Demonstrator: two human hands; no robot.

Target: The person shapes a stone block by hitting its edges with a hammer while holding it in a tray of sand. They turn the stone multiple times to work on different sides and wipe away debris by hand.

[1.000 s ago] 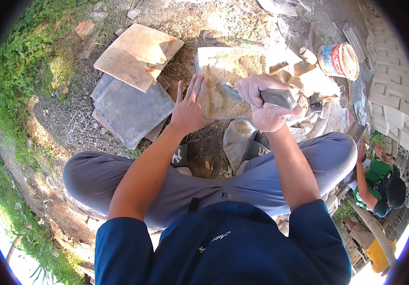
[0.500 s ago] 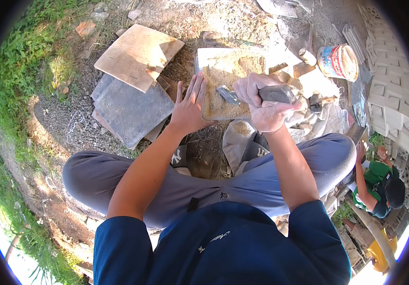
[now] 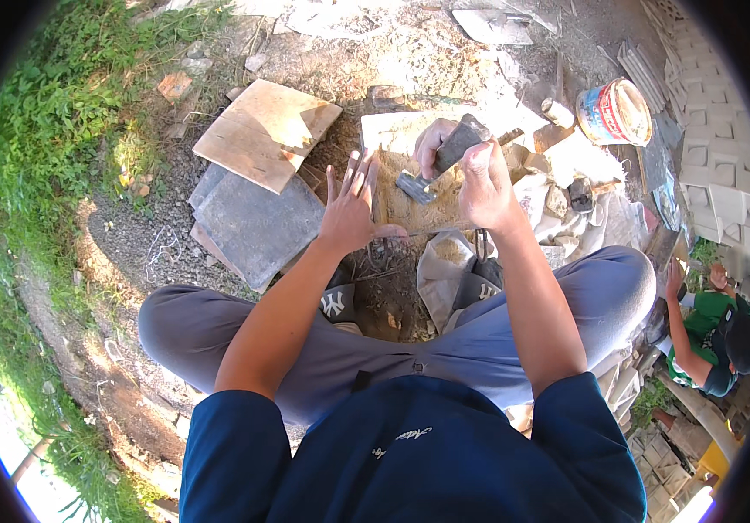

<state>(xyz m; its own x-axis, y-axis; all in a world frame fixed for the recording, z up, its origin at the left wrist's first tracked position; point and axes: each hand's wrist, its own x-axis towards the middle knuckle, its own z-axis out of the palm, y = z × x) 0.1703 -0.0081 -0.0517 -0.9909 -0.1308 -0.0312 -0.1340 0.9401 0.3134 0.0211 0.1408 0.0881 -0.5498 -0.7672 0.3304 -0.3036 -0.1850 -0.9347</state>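
A flat slab (image 3: 383, 131) covered in tan powder lies in front of my crossed legs. My left hand (image 3: 348, 207) rests along its left edge, fingers stretched and apart, thumb toward the near edge. Over the slab's right half, my dusty right hand (image 3: 485, 185) is closed on a dark grey tool (image 3: 462, 144) with a thick, blocky upper end. Below the fist a flat dark blade (image 3: 416, 186) slants down to the left over the powder. It seems part of that tool, but the fingers hide the join.
Stacked square slabs, a tan one (image 3: 261, 131) over a grey one (image 3: 257, 213), lie left. Rubble (image 3: 556, 200) and a bucket (image 3: 614, 113) stand right, before stacked pale blocks (image 3: 715, 166). Another person (image 3: 710, 336) sits at the far right. Grass borders the left.
My right hand has shifted and turned, and the tool's blocky end now points up and away instead of to the right. My left hand stays at the slab's edge. The view has tilted slightly.
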